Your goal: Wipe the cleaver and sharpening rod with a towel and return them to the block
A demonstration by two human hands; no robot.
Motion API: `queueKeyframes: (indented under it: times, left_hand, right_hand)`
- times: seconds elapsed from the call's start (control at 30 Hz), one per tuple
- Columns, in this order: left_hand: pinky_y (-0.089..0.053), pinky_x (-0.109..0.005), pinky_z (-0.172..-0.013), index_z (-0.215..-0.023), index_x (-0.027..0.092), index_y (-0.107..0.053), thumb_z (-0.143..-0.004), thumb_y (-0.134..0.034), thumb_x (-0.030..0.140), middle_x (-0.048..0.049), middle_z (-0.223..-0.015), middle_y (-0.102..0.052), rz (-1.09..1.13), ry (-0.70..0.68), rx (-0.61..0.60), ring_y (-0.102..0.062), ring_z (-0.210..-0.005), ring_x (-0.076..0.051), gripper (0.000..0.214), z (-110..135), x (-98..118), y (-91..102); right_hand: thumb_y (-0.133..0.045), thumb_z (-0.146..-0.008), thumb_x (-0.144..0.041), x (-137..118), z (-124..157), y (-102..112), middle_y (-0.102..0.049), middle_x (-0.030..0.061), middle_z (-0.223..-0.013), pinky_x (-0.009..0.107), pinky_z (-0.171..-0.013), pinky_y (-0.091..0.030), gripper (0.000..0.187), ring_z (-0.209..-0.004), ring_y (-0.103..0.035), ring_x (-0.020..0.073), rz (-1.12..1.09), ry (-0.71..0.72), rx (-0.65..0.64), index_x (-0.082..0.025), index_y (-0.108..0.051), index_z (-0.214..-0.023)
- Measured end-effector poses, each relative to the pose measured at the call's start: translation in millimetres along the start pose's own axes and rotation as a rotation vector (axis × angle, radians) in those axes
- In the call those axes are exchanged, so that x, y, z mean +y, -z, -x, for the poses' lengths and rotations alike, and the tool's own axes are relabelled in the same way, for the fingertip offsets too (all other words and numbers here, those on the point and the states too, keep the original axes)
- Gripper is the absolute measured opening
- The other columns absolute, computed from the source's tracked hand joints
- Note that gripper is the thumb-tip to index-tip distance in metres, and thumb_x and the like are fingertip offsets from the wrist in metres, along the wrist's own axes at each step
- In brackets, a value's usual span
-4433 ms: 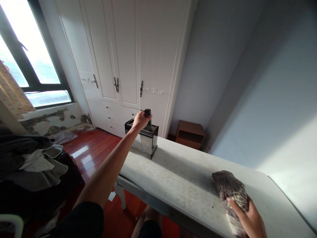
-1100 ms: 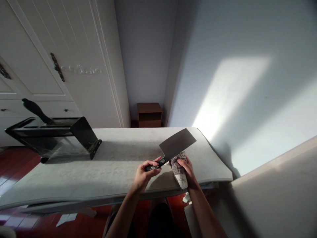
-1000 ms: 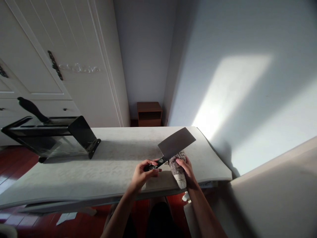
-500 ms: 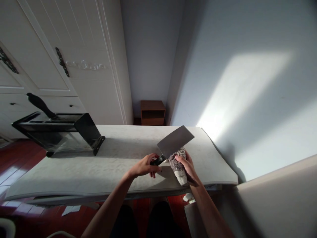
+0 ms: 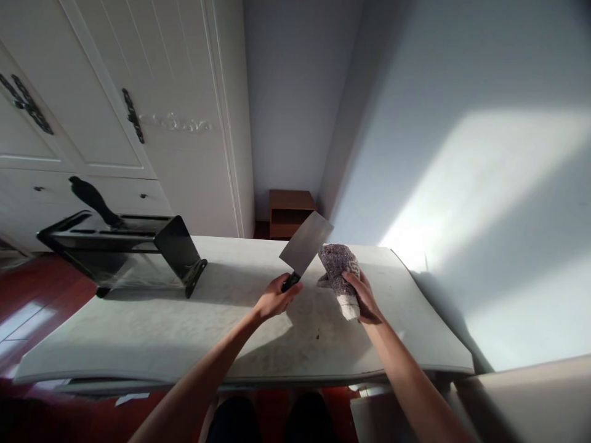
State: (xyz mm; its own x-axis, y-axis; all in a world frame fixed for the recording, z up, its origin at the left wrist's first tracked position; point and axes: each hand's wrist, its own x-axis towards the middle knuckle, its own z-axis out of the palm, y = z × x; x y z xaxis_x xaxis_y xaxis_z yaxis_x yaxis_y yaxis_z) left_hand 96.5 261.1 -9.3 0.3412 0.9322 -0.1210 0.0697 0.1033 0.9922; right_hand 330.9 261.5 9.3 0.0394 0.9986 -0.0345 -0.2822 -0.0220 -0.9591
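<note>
Mid-frame, the left hand [image 5: 276,299] grips a cleaver [image 5: 306,242]; right of centre, the right hand [image 5: 364,298] clasps a bunched cloth [image 5: 338,269].

A room in a home, by its furniture.
Behind the bench [image 5: 161,344], toward its left end, stands a tall white wardrobe [image 5: 175,166] with dark ornate handles [image 5: 133,115], moulded trim [image 5: 175,122] and drawers [image 5: 133,191]; beyond the bench's far edge, a small brown cabinet [image 5: 292,199] sits in the corner. Glossy red flooring [image 5: 60,271] shows left of the bench, and a pale wall [image 5: 452,92], lit by a patch of sunlight [image 5: 489,160], rises on the bench's right.
</note>
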Motion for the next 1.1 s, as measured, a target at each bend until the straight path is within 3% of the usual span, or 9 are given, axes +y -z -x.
queueKeyframes:
  times: [0.13,0.37,0.63,0.83,1.0,1.1]
  left_hand:
    - [-0.028,-0.018,-0.036,-0.08,0.019,-0.039,-0.08,-0.056,0.06,0.0064,-0.052,-0.04,-0.014,-0.009,0.115,-0.036,-0.038,-0.007,0.044,-18.2,-11.9,6.5]
    - [-0.028,-0.019,-0.045,-0.075,0.017,-0.042,-0.081,-0.053,0.055,0.0037,-0.055,-0.045,-0.176,-0.056,0.274,-0.04,-0.047,-0.008,0.04,-29.6,-17.1,15.3]
    - [-0.033,-0.021,-0.053,-0.077,0.017,-0.049,-0.084,-0.052,0.053,0.0021,-0.058,-0.047,-0.238,-0.066,0.327,-0.045,-0.056,-0.011,0.037,-26.4,-19.6,12.1]
    - [-0.036,-0.022,-0.054,-0.08,0.017,-0.053,-0.084,-0.052,0.054,0.0005,-0.058,-0.049,-0.239,-0.028,0.382,-0.049,-0.057,-0.014,0.037,-20.8,-15.2,8.3]
    - [-0.035,-0.023,-0.052,-0.084,0.017,-0.054,-0.083,-0.052,0.054,0.0007,-0.055,-0.049,-0.236,0.001,0.382,-0.05,-0.054,-0.015,0.036,-18.0,-10.4,8.9]
    - [-0.035,-0.023,-0.051,-0.085,0.017,-0.054,-0.083,-0.052,0.053,0.0002,-0.056,-0.05,-0.233,-0.006,0.37,-0.051,-0.054,-0.015,0.036,-16.5,-9.5,9.6]
  right_hand:
    - [-0.081,-0.062,-0.035,2.5,-12.7,-2.6,-0.065,0.0081,-0.104,0.038,-0.063,-0.056,0.073,-0.079,-0.066,0.0239,0.057,-0.1,0.016,-0.027,-0.046,-0.126]
    - [-0.078,-0.069,-0.039,12.6,-34.3,-9.2,-0.064,0.0092,-0.114,0.035,-0.081,-0.053,0.066,-0.099,-0.063,0.0257,0.17,-0.115,-0.077,-0.021,-0.049,-0.125]
    - [-0.068,-0.078,-0.044,17.6,-45.8,-14.3,-0.064,0.0069,-0.114,0.033,-0.088,-0.048,0.046,-0.1,-0.061,0.0226,0.11,-0.107,-0.145,-0.02,-0.056,-0.115]
    - [-0.073,-0.073,-0.043,22.0,-42.2,-10.7,-0.065,0.004,-0.099,0.032,-0.08,-0.049,0.055,-0.09,-0.063,0.0206,0.138,-0.143,-0.11,-0.022,-0.052,-0.119]
    - [-0.074,-0.073,-0.042,11.3,-38.5,-15.4,-0.066,0.0074,-0.106,0.035,-0.087,-0.049,0.051,-0.094,-0.063,0.0217,0.23,-0.196,-0.232,-0.019,-0.057,-0.116]
    - [-0.078,-0.067,-0.041,7.0,-37.9,-19.8,-0.067,0.0096,-0.105,0.037,-0.087,-0.049,0.052,-0.093,-0.064,0.0229,0.354,-0.245,-0.244,-0.015,-0.062,-0.109]
